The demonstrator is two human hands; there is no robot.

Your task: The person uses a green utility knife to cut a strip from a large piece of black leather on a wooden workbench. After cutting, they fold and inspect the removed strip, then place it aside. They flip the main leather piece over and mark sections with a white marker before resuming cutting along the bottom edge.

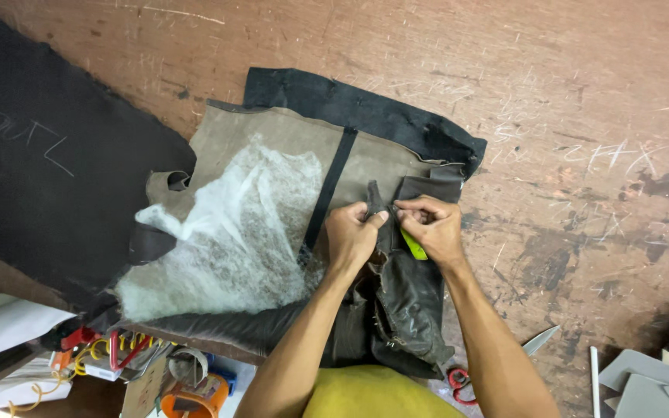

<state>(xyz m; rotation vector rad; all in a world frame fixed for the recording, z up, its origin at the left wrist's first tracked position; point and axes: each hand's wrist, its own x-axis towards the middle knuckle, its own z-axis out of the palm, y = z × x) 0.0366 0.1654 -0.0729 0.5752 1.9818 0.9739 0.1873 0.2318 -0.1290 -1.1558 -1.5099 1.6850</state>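
Head view looks straight down on a scarred brown workbench (582,116) where a dark leather garment (408,302) lies partly opened, its grey-brown inner side (272,139) turned up and a patch of white fleecy padding (234,232) spread over it. The left hand (350,236) and the right hand (431,224) meet near the middle of the bench, just above the crumpled dark part of the garment. Both have thumb and forefinger pressed together, pinching a narrow upright fold of leather (373,197) between them, the other fingers curled in; the two pinches sit almost touching on either side of the fold. A yellow-green tool (414,246) shows under the right palm, though how it is held cannot be told. A black strap (331,186) runs down the lining just left of the hands, and a black sheet (365,108) lies under the far edge of the garment. Another large black sheet (40,178) covers the bench at the left. Scissors with red handles (497,364) lie near the right forearm, well apart from the fingers. The work in hand looks like folding or pulling apart a seam at that small flap. Judging from the grip, the next move would call for steady, even tension from both pinches, so that the leather folds or parts cleanly along its line rather than tearing or slipping askew.
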